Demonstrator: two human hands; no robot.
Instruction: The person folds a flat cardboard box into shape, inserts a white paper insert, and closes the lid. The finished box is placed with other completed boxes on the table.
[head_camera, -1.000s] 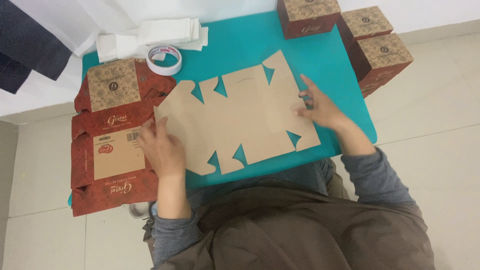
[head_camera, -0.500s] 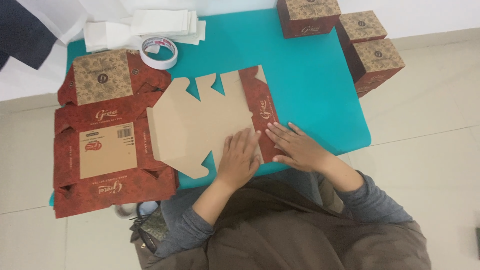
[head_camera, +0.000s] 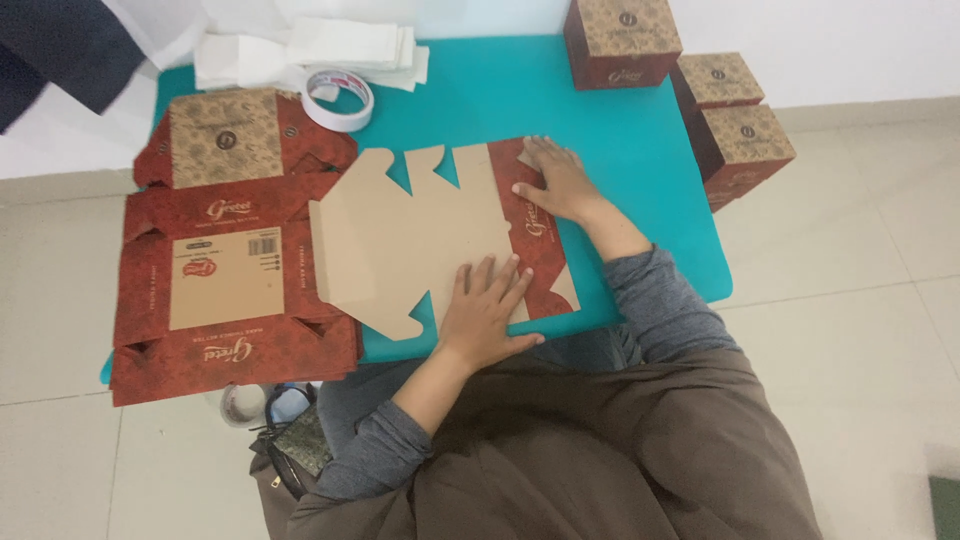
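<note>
A head-worn camera view, looking down, is shown; everything is placed relative to the flat cardboard box blank (head_camera: 420, 240), which lies brown side up at the middle of a teal surface (head_camera: 640, 150). Nearest the viewer, the left hand (head_camera: 485, 310) is laid flat on the blank's near edge, fingers spread and straight, nothing gripped. Just beyond, the right hand (head_camera: 558, 180) is pressed palm down on a red printed flap (head_camera: 540, 235) folded over the blank's right side, its fingers also open and closed on nothing. To the left of the blank, and partly under its edge, a stack of unfolded red printed blanks (head_camera: 210, 275) is spread out, overhanging the surface. Beyond the blank's far left corner, a roll of white tape (head_camera: 337, 98) is seen, with folded white sheets (head_camera: 320, 50) behind it. Far to the right of the blank, three assembled red and brown boxes (head_camera: 720, 100) are grouped, two of them on the tiled floor (head_camera: 860, 300).
</note>
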